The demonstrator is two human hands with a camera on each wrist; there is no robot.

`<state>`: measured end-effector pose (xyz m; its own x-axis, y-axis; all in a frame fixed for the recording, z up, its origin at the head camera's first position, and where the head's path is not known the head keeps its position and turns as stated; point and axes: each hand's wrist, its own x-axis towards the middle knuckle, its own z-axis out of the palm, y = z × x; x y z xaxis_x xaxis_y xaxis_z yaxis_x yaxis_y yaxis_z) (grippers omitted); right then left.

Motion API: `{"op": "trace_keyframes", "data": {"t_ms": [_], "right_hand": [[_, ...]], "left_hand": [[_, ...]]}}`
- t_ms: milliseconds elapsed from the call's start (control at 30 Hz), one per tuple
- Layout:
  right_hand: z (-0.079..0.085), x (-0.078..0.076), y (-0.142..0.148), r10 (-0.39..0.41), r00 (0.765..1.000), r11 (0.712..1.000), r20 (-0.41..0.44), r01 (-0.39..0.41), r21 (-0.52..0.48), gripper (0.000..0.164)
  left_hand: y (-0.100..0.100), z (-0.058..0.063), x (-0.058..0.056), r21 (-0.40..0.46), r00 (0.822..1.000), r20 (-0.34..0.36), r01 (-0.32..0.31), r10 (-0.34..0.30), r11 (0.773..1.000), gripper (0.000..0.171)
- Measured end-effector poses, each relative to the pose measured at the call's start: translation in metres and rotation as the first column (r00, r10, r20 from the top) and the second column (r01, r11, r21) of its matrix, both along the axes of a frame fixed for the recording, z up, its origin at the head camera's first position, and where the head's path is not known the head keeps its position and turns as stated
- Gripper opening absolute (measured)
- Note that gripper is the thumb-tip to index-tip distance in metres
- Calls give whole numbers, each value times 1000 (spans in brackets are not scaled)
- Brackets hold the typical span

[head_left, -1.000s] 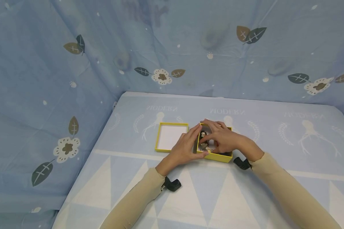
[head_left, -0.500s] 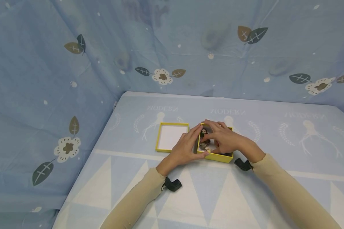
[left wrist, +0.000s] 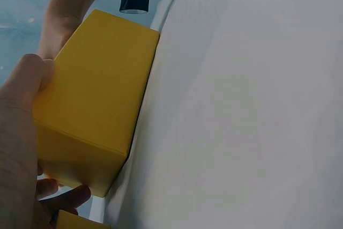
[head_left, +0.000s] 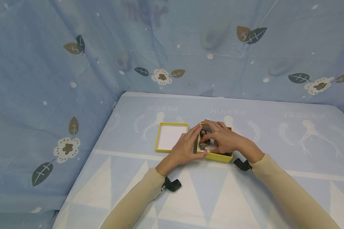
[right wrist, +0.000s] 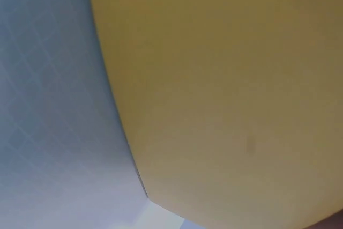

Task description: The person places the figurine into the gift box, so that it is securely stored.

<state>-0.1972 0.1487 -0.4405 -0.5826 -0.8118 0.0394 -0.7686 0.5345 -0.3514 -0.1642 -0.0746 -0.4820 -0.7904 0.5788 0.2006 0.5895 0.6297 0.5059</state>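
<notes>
Now the left hand (head_left: pixel 183 148) clasps the yellow box (head_left: pixel 220 157) from its left. The right hand (head_left: pixel 225 139) arches over the doll (head_left: pixel 203 146) inside; whether it pinches, I cannot tell.

A: Yellow rectangular card box (left wrist: pixel 99 73), finish?
B: Smooth, matt. Shallow yellow rectangular card lid (head_left: pixel 170 136): papery matt white inside.
A: Pale blue-and-white patterned tabletop cover (head_left: pixel 275 143)?
B: Matt cloth. Blue floral hanging (head_left: pixel 189 38): creased cloth, matt. Long beige sleeves (head_left: pixel 136 199): soft matt fabric. Black wrist cameras (head_left: pixel 173 185): plastic, by the look.
</notes>
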Motion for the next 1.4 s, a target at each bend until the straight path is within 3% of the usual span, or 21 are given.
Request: {"op": "trace_keyframes", "data": {"t_ms": [267, 700, 1100, 1400], "right_hand": [[-1, -1, 0, 6, 999, 1000, -44, -6, 9, 43], [1, 0, 1, -1, 1000, 1000, -31, 1, 14, 40], [11, 6, 12, -64, 997, 993, -33, 61, -98, 41], [0, 16, 26, -124, 991, 974, 44, 130, -188, 42]], "left_hand": [[0, 0, 0, 6, 1000, 4, 1, -1, 1000, 99], [0, 0, 1, 1, 1000, 6, -1, 1, 1000, 98], [0, 1, 2, -2, 1000, -1, -13, 13, 1000, 100], [0, 3, 2, -23, 1000, 9, 3, -3, 1000, 98]]}}
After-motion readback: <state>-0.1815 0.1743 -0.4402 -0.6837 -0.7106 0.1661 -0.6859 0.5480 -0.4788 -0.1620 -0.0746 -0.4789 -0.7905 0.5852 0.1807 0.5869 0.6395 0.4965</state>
